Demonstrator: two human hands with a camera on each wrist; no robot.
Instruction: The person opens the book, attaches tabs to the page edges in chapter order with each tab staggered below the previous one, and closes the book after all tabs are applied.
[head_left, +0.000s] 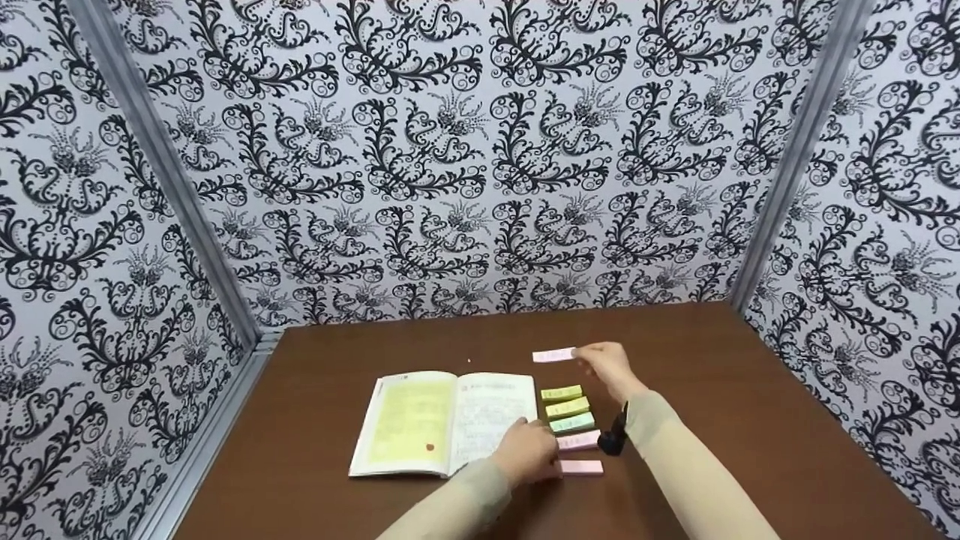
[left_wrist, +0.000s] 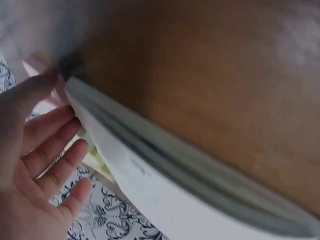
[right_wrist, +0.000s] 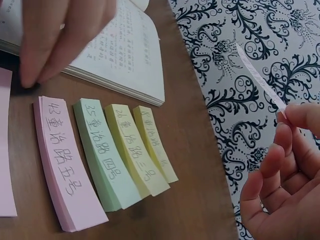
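Right hand (head_left: pixel 609 367) pinches one pink sticky note (head_left: pixel 553 355), lifted above the table (head_left: pixel 750 420). Left hand (head_left: pixel 529 452), fingers spread, steadies the open book (head_left: pixel 442 421). Likely next: accurate placement on a page.

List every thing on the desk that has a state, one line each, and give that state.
Book: open, flat on the table.
Left hand: fingers straight, resting at the book's right edge.
Right hand: pinches one pink note, lifted off the table.
Yellow pads: two, flat, side by side, written on.
Green pad: flat, written on.
Pink pads: two, flat near the left hand.
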